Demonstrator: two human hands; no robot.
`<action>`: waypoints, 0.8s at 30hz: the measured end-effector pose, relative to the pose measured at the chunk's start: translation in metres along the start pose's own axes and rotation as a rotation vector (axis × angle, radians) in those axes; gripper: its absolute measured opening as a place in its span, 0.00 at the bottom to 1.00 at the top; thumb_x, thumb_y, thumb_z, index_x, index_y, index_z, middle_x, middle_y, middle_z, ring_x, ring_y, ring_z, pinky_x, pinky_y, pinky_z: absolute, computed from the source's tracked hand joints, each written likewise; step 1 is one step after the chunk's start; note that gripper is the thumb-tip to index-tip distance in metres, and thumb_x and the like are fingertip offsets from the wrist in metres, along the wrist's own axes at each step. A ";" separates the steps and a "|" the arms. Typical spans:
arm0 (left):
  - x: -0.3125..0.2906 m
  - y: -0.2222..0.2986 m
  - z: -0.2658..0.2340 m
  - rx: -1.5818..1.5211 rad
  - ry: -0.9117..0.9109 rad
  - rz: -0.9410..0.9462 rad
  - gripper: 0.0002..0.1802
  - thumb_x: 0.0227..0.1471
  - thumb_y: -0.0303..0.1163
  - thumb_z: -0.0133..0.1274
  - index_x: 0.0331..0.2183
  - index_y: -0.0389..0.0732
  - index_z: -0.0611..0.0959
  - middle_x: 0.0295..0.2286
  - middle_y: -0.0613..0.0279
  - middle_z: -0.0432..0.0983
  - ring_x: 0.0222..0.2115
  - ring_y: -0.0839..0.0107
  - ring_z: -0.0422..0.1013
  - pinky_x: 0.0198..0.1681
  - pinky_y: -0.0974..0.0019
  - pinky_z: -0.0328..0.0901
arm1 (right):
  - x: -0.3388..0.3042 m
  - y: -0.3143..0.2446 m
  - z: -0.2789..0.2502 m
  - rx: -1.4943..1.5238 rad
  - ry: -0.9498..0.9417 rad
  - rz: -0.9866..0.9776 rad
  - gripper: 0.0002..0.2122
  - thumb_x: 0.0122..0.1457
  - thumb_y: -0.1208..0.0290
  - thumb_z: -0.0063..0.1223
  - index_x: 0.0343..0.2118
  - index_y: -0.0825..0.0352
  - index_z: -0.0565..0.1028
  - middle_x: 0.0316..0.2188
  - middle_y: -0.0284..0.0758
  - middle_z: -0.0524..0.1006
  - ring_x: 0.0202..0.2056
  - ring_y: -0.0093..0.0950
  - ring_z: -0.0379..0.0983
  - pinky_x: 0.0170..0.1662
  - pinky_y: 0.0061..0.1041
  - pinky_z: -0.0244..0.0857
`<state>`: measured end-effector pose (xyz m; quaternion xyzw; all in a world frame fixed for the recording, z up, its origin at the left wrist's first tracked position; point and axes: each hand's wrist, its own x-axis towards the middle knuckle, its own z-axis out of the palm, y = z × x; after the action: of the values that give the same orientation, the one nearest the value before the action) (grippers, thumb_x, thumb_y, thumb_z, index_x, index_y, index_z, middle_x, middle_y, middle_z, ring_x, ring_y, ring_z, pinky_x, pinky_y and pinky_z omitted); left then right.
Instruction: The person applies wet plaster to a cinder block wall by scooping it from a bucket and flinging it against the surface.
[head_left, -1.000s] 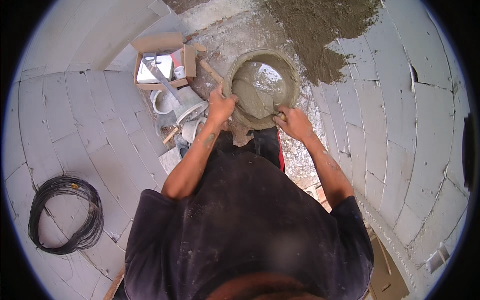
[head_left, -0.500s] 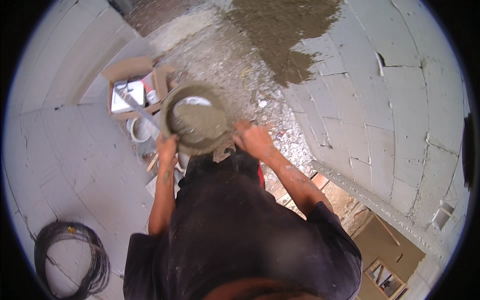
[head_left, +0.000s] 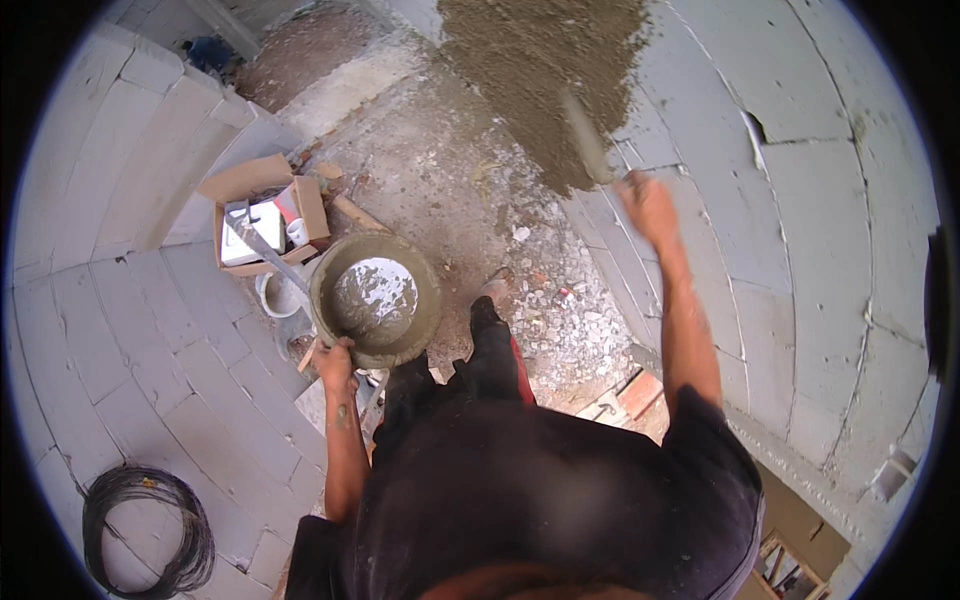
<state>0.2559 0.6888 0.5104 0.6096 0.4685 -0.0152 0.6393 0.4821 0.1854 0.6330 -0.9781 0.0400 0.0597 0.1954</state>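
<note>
My left hand [head_left: 337, 362] is closed on the near left rim of a round, mortar-caked bucket [head_left: 428, 325]. Wet grey mortar [head_left: 372, 318] and a shiny whitish patch show inside it. A long, flat grey bar [head_left: 258, 240] slants past the bucket's left rim; whether my left hand also holds it I cannot tell. To the right, my right hand [head_left: 648, 208] is raised beside the block wall, closed on a motion-blurred, mortar-coloured trowel [head_left: 588, 138]. The trowel overlaps the lower edge of a rough patch of fresh mortar [head_left: 540, 80] on that wall.
Left of the bucket stand an open cardboard box [head_left: 312, 205] and a white pail [head_left: 275, 293]. A coil of black wire [head_left: 150, 530] lies lower left. Pale block walls [head_left: 800, 230] rise on both sides. Rubble [head_left: 560, 340] covers the floor by my feet.
My right hand has swung from the bucket's right rim up and right to the wall. The bucket sits lower in view, and the large mound of mortar in it is gone.
</note>
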 end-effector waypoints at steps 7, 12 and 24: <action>-0.009 0.036 0.076 0.114 -0.335 0.175 0.24 0.43 0.17 0.49 0.47 0.30 0.77 0.33 0.57 0.78 0.30 0.68 0.73 0.35 0.66 0.68 | -0.117 -0.104 0.054 -0.259 -0.269 -0.396 0.10 0.57 0.69 0.51 0.39 0.68 0.74 0.27 0.46 0.79 0.32 0.46 0.79 0.36 0.42 0.73; -0.020 0.070 0.109 0.187 -0.463 0.277 0.24 0.42 0.17 0.50 0.46 0.30 0.78 0.32 0.59 0.78 0.29 0.71 0.73 0.33 0.68 0.68 | -0.144 -0.145 0.103 -0.409 -0.276 -0.382 0.10 0.54 0.76 0.50 0.40 0.68 0.73 0.37 0.47 0.78 0.36 0.37 0.80 0.34 0.34 0.75; -0.018 0.087 0.085 0.195 -0.444 0.351 0.26 0.42 0.18 0.51 0.48 0.28 0.77 0.34 0.54 0.80 0.32 0.69 0.75 0.37 0.67 0.69 | -0.171 -0.163 0.138 -0.225 -0.395 -0.345 0.12 0.58 0.65 0.53 0.35 0.70 0.75 0.25 0.48 0.79 0.30 0.48 0.77 0.35 0.44 0.71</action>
<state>0.3461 0.6336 0.5724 0.7216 0.2012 -0.0824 0.6573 0.3156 0.3984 0.5904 -0.9554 -0.1727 0.2191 0.0971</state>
